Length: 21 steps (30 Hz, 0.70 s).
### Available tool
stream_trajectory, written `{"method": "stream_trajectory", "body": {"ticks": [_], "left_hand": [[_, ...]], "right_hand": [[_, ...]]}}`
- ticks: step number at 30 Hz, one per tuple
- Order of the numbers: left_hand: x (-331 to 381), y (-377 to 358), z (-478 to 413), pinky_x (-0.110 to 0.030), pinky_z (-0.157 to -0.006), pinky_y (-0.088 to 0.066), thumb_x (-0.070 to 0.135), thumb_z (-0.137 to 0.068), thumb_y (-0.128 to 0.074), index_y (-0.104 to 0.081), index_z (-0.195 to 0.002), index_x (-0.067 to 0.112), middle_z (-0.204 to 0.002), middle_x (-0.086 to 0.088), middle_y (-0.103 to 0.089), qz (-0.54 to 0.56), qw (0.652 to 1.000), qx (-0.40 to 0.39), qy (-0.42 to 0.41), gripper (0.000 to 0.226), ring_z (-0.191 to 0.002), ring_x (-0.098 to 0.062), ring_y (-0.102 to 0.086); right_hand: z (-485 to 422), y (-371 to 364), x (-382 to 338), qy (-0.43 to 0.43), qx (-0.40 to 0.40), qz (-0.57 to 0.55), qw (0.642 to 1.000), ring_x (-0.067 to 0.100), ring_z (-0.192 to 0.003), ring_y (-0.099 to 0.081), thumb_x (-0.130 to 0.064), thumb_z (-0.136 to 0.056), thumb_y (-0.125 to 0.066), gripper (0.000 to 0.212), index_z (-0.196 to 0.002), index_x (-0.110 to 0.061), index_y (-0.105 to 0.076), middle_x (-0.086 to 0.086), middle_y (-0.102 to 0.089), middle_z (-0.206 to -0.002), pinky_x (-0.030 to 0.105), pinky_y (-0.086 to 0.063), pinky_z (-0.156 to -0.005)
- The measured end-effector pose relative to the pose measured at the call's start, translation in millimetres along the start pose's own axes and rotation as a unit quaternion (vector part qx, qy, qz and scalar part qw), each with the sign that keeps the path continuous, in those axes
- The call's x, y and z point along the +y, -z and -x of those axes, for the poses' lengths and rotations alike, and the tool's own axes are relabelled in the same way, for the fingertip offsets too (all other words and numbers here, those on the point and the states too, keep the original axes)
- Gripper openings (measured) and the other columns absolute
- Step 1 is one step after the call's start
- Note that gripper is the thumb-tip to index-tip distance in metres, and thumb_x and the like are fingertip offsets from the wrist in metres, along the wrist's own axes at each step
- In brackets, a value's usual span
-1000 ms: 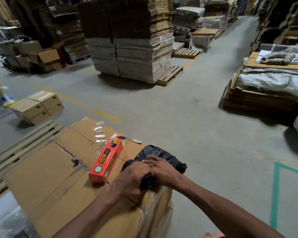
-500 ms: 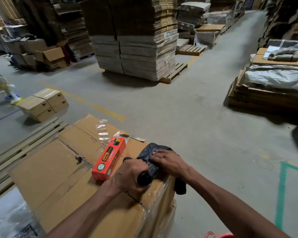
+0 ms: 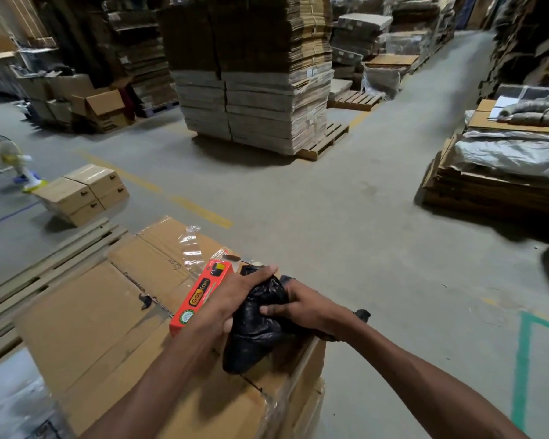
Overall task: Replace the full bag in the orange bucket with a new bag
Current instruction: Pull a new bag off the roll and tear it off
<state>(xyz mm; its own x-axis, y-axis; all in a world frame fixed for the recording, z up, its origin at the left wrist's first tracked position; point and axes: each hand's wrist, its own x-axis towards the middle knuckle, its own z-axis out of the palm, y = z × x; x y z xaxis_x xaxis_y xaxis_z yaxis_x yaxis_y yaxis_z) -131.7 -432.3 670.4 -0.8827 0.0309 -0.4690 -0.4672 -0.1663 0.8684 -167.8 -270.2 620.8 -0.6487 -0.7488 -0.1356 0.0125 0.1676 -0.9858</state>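
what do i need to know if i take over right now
Left hand and right hand both grip the black bag, bunched up on the carton.
The orange box lies beside the left hand.
The bucket is out of view.
Done: new bag in hand.
Left: unfold it, pull the full bag from the bucket, fit the new one.

Crumpled glossy black plastic bag (image 3: 251, 340), bunched on the cardboard carton (image 3: 92, 327), near right corner.
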Motion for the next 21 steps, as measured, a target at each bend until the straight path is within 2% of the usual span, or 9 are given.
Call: {"method": "stream_trajectory", "body": {"ticks": [2,4,6,8,11,13,15,18,21], "left_hand": [[-1,2,0,-0.053,-0.088,-0.056,0.026,-0.074,-0.084,-0.069,-0.087,-0.001,-0.089,-0.026,-0.069,0.054,0.998,-0.026,-0.016,0.034,-0.085,-0.038,-0.068],[-10,7,1,-0.056,-0.093,-0.053,0.016,-0.066,-0.089,-0.065,-0.103,-0.006,-0.103,-0.03,-0.066,0.079,0.992,-0.07,-0.073,0.049,-0.098,-0.043,-0.065],[-22,13,3,-0.054,-0.093,-0.052,0.005,-0.064,-0.084,-0.056,-0.119,-0.011,-0.115,-0.033,-0.062,0.114,0.984,-0.097,-0.098,0.064,-0.107,-0.046,-0.062],[-33,16,4,-0.058,-0.098,-0.049,0.004,-0.061,-0.083,-0.055,-0.124,-0.011,-0.122,-0.037,-0.059,0.14,0.985,-0.071,-0.074,0.071,-0.111,-0.049,-0.06],[-33,17,3,-0.053,-0.091,-0.054,0.005,-0.058,-0.081,-0.06,-0.119,-0.011,-0.114,-0.033,-0.065,0.111,0.993,0.009,-0.042,0.066,-0.1,-0.044,-0.067],[-27,13,3,-0.043,-0.079,-0.059,-0.001,-0.062,-0.076,-0.061,-0.116,-0.014,-0.107,-0.03,-0.069,0.098,0.992,0.046,-0.058,0.057,-0.09,-0.039,-0.07],[-22,9,2,-0.04,-0.077,-0.06,-0.006,-0.069,-0.074,-0.063,-0.112,-0.015,-0.107,-0.031,-0.069,0.092,0.991,0.07,-0.06,0.046,-0.086,-0.036,-0.07],[-17,8,5,-0.052,-0.091,-0.054,0.006,-0.073,-0.076,-0.071,-0.103,-0.008,-0.108,-0.032,-0.068,0.073,0.992,0.093,-0.053,0.033,-0.089,-0.039,-0.07],[-14,12,6,-0.062,-0.096,-0.048,0.018,-0.069,-0.079,-0.071,-0.107,-0.002,-0.11,-0.03,-0.069,0.086,0.993,0.077,-0.019,0.044,-0.102,-0.047,-0.066]], "right_hand": [[-4,3,-3,-0.015,0.017,-0.025,0.999,0.036,-0.102,-0.069,-0.027,-0.089,-0.07,0.027,-0.101,-0.003,-0.071,0.017,-0.074,-0.106,0.045,-0.054,-0.094],[-6,10,-8,-0.019,0.043,-0.03,0.998,0.026,-0.084,-0.072,-0.019,-0.087,-0.068,0.014,-0.083,-0.007,-0.074,0.011,-0.075,-0.091,0.037,-0.057,-0.082],[-7,18,-14,-0.028,0.046,-0.036,0.998,0.012,-0.066,-0.068,-0.001,-0.089,-0.061,0.026,-0.069,-0.014,-0.072,0.001,-0.073,-0.073,0.026,-0.054,-0.067],[-5,22,-22,-0.055,0.025,-0.014,0.998,0.007,-0.059,-0.065,0.004,-0.092,-0.057,0.035,-0.067,-0.016,-0.069,-0.004,-0.071,-0.067,0.021,-0.052,-0.06],[-6,30,-24,-0.083,0.012,0.03,0.996,0.006,-0.054,-0.061,-0.003,-0.094,-0.059,0.032,-0.066,-0.016,-0.068,-0.006,-0.068,-0.062,0.019,-0.049,-0.056],[-7,33,-27,-0.097,0.024,0.039,0.994,0.009,-0.055,-0.063,-0.002,-0.094,-0.057,0.033,-0.066,-0.015,-0.069,-0.002,-0.069,-0.063,0.022,-0.051,-0.056],[-8,36,-29,-0.1,0.038,0.037,0.994,0.016,-0.06,-0.065,0.001,-0.094,-0.054,0.033,-0.069,-0.013,-0.071,0.007,-0.071,-0.07,0.026,-0.053,-0.061],[-10,35,-36,-0.091,0.068,0.039,0.993,0.02,-0.064,-0.063,-0.002,-0.093,-0.054,0.026,-0.074,-0.008,-0.072,0.012,-0.069,-0.075,0.028,-0.05,-0.065],[-13,30,-45,-0.089,0.081,0.034,0.992,0.016,-0.059,-0.062,-0.004,-0.093,-0.055,0.026,-0.073,-0.008,-0.071,0.009,-0.069,-0.071,0.024,-0.049,-0.059]]}}
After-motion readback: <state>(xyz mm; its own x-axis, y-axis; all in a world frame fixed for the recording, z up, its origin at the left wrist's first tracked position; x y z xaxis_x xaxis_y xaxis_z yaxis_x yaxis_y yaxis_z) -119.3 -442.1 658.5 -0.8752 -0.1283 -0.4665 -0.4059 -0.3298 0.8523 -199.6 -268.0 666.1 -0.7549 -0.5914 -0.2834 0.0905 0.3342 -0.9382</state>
